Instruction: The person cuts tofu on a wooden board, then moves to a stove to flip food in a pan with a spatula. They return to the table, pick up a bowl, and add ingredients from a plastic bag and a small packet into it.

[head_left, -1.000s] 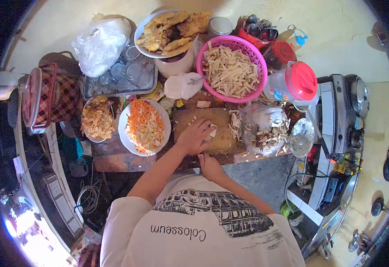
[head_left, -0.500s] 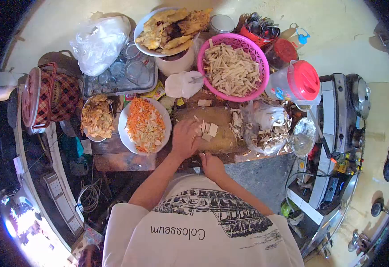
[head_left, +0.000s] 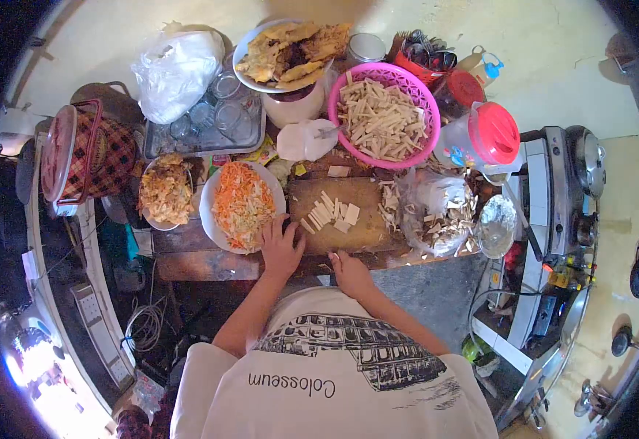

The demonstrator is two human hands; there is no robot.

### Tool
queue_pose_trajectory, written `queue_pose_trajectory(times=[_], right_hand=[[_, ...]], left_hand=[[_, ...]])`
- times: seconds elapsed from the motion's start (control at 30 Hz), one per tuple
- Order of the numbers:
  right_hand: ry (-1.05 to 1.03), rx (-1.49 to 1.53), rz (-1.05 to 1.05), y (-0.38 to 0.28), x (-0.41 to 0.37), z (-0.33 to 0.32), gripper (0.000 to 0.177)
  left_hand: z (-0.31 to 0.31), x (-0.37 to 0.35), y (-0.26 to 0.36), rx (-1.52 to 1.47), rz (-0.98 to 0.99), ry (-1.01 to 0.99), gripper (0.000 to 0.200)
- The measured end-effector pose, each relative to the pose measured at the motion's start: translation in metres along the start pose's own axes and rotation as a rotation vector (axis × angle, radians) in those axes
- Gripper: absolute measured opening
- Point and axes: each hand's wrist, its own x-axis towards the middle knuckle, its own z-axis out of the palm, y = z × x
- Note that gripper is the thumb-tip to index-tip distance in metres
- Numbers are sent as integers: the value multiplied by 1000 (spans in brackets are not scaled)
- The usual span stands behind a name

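Pale cut pieces [head_left: 326,212] lie on the cutting board [head_left: 367,197] on the bench [head_left: 206,267]. The left hand [head_left: 281,247], fingers spread open, is at the lower rim of the carrot plate [head_left: 209,212]. The right hand [head_left: 351,274] curls closed by the board's near edge; its contents cannot be told. Upside-down on the shirt [head_left: 334,410]: "Colosseum".

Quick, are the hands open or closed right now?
Left hand: open, fingers spread by the plate.
Right hand: can't tell if it's closed or holding anything.
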Motion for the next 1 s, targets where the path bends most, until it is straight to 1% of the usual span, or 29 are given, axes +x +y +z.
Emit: queue_pose_trajectory(times=[0.13, 0.27, 0.43, 0.83, 1.0], right_hand=[[-9, -14, 1, 0, 0, 1, 42], [13, -31, -14, -4, -3, -3, 43], [-11, -14, -7, -1, -3, -1, 43], [-21, -17, 12, 0, -2, 3, 44], [-21, -40, 7, -2, -2, 2, 43]], left_hand=[[4, -2, -2, -20, -16, -32, 31], [7, -4, -3, -42, -21, -19, 29], [6, -4, -2, -61, -27, -18, 28], [2, -6, 0, -39, 18, 12, 25], [3, 2, 3, -148, 81, 11, 28]])
